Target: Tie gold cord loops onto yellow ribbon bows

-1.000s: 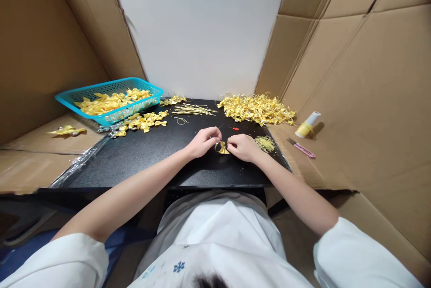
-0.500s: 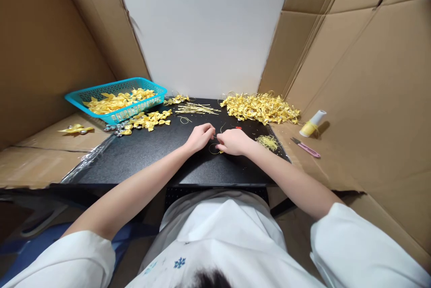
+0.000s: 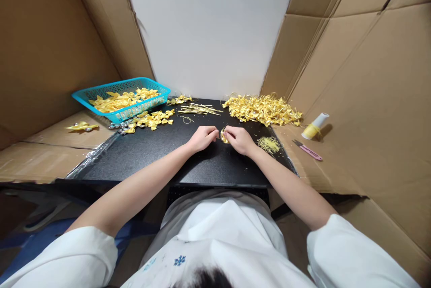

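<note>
My left hand (image 3: 202, 138) and right hand (image 3: 240, 139) clamp one yellow bow (image 3: 224, 136); heap (image 3: 264, 109) at one o'clock looks done, basket (image 3: 79, 96) at ten waits.

The person wears a loose, creased white short-sleeved top (image 3: 222, 229) with a small blue snowflake-like print (image 3: 179, 260) on the front. Its wide sleeves (image 3: 353, 252) end above the elbows. The left hand (image 3: 201, 138) and right hand (image 3: 240, 139) are bare. Dark hair (image 3: 202, 280) shows lowest.
</note>
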{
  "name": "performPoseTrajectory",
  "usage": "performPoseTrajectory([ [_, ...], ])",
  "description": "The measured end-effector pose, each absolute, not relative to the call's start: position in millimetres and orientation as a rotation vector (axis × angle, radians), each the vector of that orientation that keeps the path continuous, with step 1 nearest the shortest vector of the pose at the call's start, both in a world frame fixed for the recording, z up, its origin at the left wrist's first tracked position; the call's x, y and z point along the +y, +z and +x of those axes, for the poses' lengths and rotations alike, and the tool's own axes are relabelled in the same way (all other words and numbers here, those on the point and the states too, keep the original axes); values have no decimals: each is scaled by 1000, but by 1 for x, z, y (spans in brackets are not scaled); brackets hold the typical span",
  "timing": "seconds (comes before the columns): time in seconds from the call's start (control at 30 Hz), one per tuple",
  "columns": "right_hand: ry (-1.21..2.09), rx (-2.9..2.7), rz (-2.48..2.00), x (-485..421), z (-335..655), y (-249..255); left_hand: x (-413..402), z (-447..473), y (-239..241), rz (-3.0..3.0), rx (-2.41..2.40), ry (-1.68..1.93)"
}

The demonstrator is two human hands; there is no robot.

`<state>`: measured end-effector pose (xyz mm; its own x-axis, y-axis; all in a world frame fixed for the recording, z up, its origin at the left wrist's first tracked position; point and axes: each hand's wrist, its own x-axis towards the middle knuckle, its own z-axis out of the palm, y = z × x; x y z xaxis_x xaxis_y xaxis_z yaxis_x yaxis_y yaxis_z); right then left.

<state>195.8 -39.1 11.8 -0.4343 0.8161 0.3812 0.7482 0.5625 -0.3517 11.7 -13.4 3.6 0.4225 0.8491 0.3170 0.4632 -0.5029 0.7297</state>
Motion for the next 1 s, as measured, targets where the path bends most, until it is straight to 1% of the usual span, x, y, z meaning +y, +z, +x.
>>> performPoseTrajectory([
  [0.13, 176, -2050, -1130, -43, 192, 4, -18, 14, 6, 1999, 799, 911],
  [0.27, 65, -1934, -1165, -49, 188, 2, -22, 14, 8, 1957, 802, 1061],
  [0.43, -19, -1939, -1203, -51, 187, 0, -24, 17, 9, 1946, 773, 919],
  [0.53, 34, -1894, -1163, -50, 187, -1, -24, 22, 8, 1834, 735, 903],
  [0.7, 243, -1736, -1037, -48, 184, -2, -22, 26, 4, 1743, 729, 947],
  [0.83, 321, -1773, -1035, -48, 183, -3, -19, 24, 2, 1757, 763, 998],
  [0.9, 261, -1826, -1049, -47, 185, -2, -19, 23, 2, 1784, 752, 1022],
  [1.0, 56, -1919, -1080, -47, 193, 2, -20, 20, 3, 1899, 723, 1054],
])
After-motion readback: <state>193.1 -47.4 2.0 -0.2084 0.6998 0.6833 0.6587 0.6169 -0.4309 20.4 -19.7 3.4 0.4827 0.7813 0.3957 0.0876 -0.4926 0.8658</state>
